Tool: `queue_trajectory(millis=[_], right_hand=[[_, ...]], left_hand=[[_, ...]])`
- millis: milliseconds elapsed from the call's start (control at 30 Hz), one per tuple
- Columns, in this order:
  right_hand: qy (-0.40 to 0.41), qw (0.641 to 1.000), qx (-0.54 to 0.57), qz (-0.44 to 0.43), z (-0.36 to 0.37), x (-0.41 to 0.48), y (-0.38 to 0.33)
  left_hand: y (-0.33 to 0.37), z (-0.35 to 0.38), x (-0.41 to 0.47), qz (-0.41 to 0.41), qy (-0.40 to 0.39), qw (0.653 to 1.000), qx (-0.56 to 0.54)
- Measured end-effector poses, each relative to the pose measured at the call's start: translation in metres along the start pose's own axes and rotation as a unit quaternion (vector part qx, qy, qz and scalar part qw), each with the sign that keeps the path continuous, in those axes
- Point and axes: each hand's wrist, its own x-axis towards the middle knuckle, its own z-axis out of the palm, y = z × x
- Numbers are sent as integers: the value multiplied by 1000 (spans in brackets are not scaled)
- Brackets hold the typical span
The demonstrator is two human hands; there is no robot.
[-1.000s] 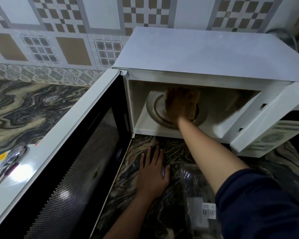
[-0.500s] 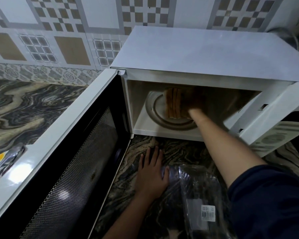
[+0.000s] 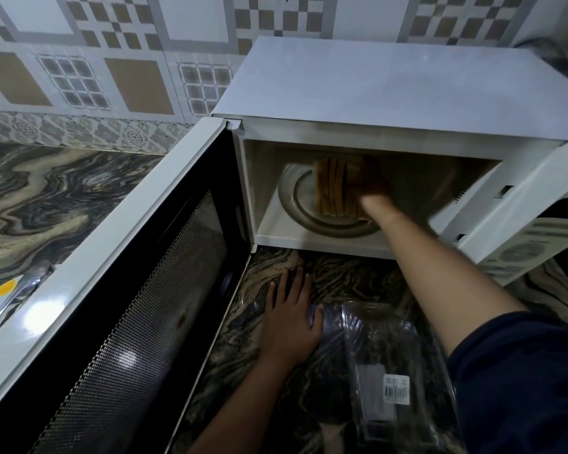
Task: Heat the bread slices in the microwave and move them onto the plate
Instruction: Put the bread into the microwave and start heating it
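At the left edge of the dark marbled stone counter (image 3: 46, 198), the white microwave door with its black perforated window (image 3: 138, 316) stands swung wide open. Beside its lower edge the left hand (image 3: 289, 326) lies flat on the counter, fingers spread, holding nothing, its thumb touching a clear crinkled plastic bag with a barcode label (image 3: 387, 365). Behind it sits the white box-shaped microwave (image 3: 391, 93), backed against the tiled wall. Inside, on the round glass turntable (image 3: 295, 198), a stack of brown bread slices (image 3: 335, 188) stands on edge. The right hand (image 3: 374, 194) reaches into the cavity, pressed against the stack's right side; blur hides whether its fingers grip it.
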Motion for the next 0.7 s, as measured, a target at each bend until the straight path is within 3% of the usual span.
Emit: queue_trajectory(millis=[100,200,367,500,700], right_hand=[[-4,999,33,3,-1,-8,2],[-14,1000,-13,-2,-10,-18,4],[-70,990,-86,91,-32,-47,-5],[-64,997,-12,36,-50,-79,0],[-58,998,-15,7,-79,-144,33]], left_hand=[[-1,0,0,0,-7,1000,4],[-1,0,0,0,-20,1000,13],[-4,-1,1,-1,-48,998,31],[-3,-3,-1,-2,-73,996,45],[5,-9,-52,-19,-60,998,24]])
